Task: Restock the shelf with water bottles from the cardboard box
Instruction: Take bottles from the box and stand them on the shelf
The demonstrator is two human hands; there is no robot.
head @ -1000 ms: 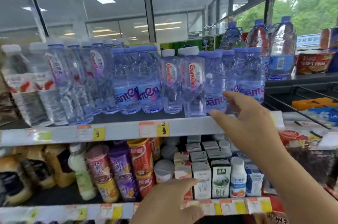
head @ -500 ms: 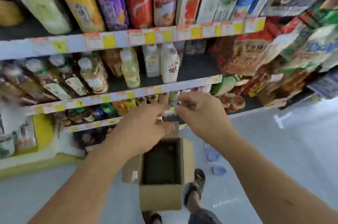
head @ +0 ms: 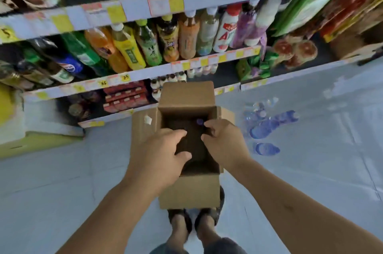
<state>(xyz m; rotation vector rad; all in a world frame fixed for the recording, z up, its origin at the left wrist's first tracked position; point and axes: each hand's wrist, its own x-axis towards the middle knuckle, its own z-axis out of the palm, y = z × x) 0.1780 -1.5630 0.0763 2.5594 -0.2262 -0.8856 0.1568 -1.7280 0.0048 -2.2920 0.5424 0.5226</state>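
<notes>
Looming behind the cardboard box (head: pixel 189 189), the drinks shelf (head: pixel 134 8) awaits stock. The box sits open on the floor, flaps spread so both hands can reach in. Spare water bottles (head: pixel 267 125) lie right of it. The left hand (head: pixel 159 156) hovers over its opening, fingers relaxed, empty. The right hand (head: pixel 224 142) curls inside beside one bottle's purple cap (head: pixel 199 121); I cannot tell whether it grips.

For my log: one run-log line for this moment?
left hand: over cardboard box, empty | right hand: at purple cap, grip unclear | water bottles: on floor
</notes>
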